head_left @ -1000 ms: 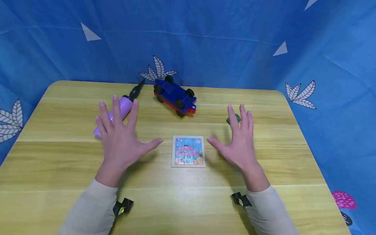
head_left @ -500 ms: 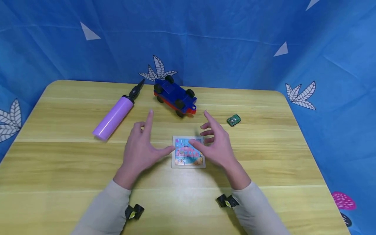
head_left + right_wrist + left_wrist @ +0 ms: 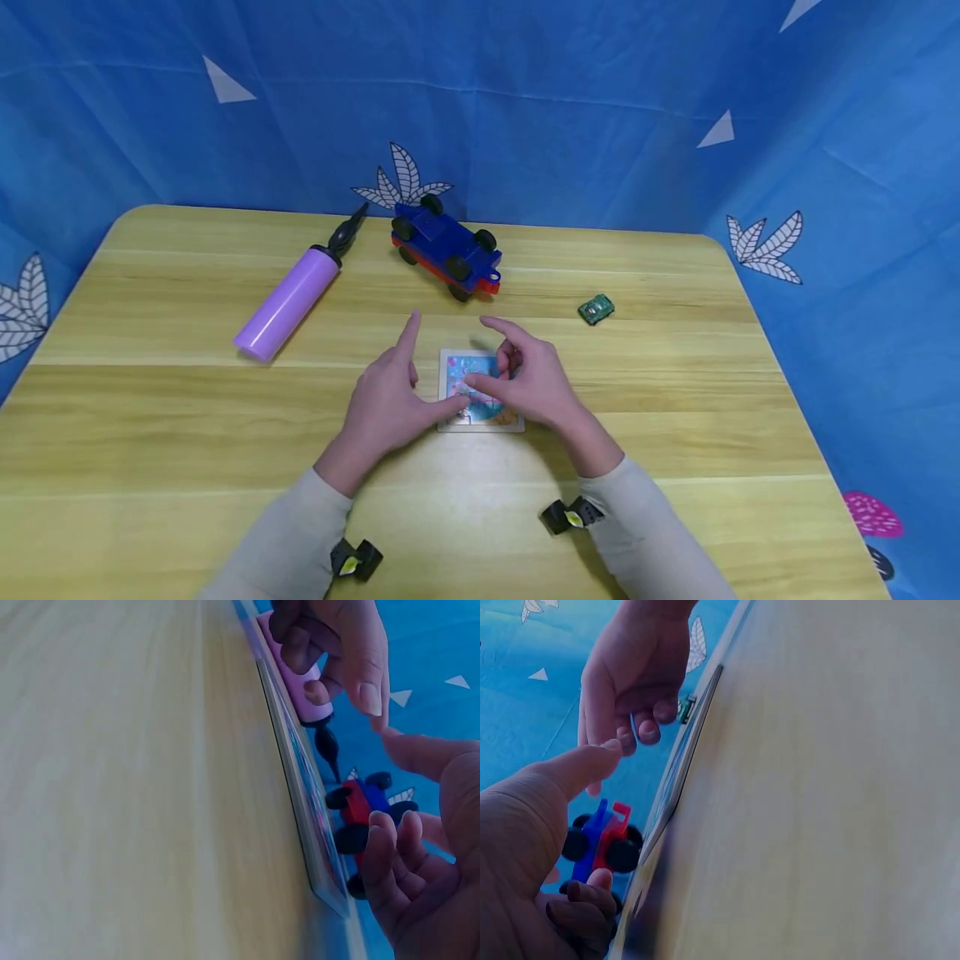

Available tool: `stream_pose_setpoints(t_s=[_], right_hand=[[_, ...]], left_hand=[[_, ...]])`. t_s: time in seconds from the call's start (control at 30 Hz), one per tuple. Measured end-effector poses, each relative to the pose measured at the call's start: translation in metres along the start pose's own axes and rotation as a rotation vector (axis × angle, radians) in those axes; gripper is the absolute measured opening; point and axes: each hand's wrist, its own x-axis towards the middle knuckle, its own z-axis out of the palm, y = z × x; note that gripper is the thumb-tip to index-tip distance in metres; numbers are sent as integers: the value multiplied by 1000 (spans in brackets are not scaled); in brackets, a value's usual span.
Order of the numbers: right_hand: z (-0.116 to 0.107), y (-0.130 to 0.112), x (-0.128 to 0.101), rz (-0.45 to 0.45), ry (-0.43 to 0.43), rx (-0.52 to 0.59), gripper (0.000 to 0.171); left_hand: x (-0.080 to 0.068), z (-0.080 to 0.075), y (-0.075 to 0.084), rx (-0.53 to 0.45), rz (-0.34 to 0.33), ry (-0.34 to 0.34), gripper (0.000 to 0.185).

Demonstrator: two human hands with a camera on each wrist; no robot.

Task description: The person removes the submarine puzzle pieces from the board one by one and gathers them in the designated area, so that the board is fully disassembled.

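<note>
A small square picture puzzle (image 3: 471, 367) in a pale frame lies flat on the yellow wooden table (image 3: 150, 433). Both hands hover over it. My left hand (image 3: 386, 404) is at its left edge, index finger raised and thumb reaching across the lower left corner. My right hand (image 3: 536, 385) covers its right half with fingers loosely curled and thumb stretched left. The two thumb tips nearly meet above the puzzle. In the left wrist view my left hand (image 3: 525, 825) and right hand (image 3: 634, 667) sit just above the puzzle's edge (image 3: 679, 780). Neither hand holds anything.
A purple pump (image 3: 288, 302) with a black nozzle lies at the back left. A blue and red wheeled toy base (image 3: 446, 246) stands behind the puzzle. A tiny green car (image 3: 596, 309) sits at the right. Blue cloth walls surround the table.
Both hands moved inward from wide apart to meet over the puzzle. Their fingers went from spread flat to loosely curled, and the thumbs came close together.
</note>
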Motion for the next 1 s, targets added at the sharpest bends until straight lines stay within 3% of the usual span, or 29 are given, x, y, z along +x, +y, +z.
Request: stream_pose_setpoints(t_s=[0.27,0.6,1.0], right_hand=[[7,3,5,59,-101,-44,65],[10,6,8,79,-152,-97,61],[9,12,15,106,-147,-122,51]], left_hand=[[-3,8,6,60,-63,-152,125],[-2,15,7,129,-67,-160,114],[1,17,4,158,-42,-164,97]])
